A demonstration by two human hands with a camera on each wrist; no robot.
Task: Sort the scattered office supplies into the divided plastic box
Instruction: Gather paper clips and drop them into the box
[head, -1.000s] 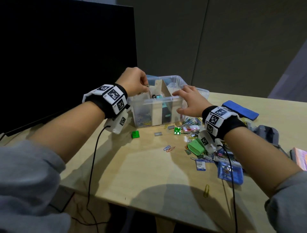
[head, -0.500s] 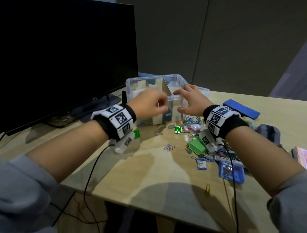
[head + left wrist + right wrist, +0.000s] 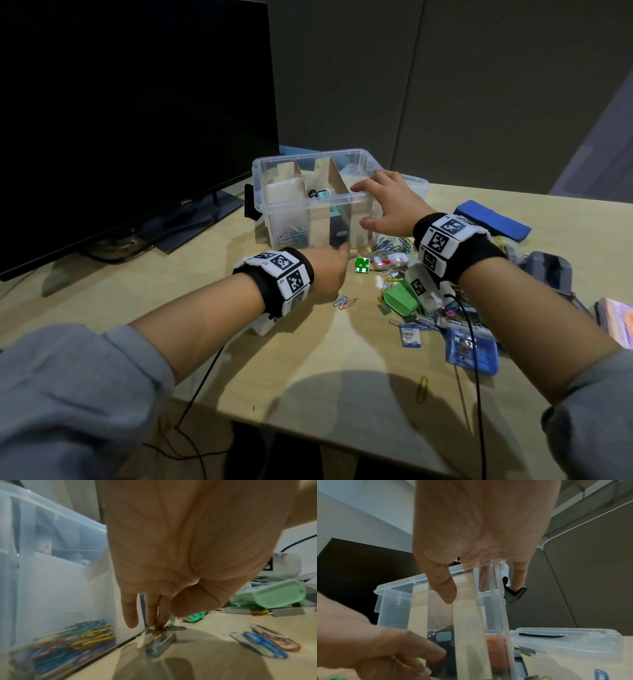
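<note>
Step in hand: picking loose supplies off the table point(image 3: 274, 359) beside the plastic box point(image 3: 308, 202); by my reading the left hand point(image 3: 325, 270) is going for a small item at the foot of the box's front wall
Left hand: low on the table, fingers extended downward; in the left wrist view the fingertips point(image 3: 158, 623) press on a yellowish clip lying against a strip of staples point(image 3: 160, 644); whether anything is truly pinched I cannot tell, since the thumb sits beside the fingers, not visibly closed on the clip
Right hand: the right hand point(image 3: 387, 205) rests spread on the box's right corner, fingers over the rim and thumb on the front wall; it steadies the box and carries nothing
Box: upright near the monitor point(image 3: 130, 113); cardboard dividers split it; coloured paper clips point(image 3: 68, 642) already lie in the left compartment, a dark item with a teal patch in the middle one
Still loose: two paper clips point(image 3: 346, 302), a green case point(image 3: 400, 298), a heap of mixed supplies to the right
Next move calls for: a fine pinch to separate the clip from the staples; then a lift over the rim into the paper-clip compartment
</note>
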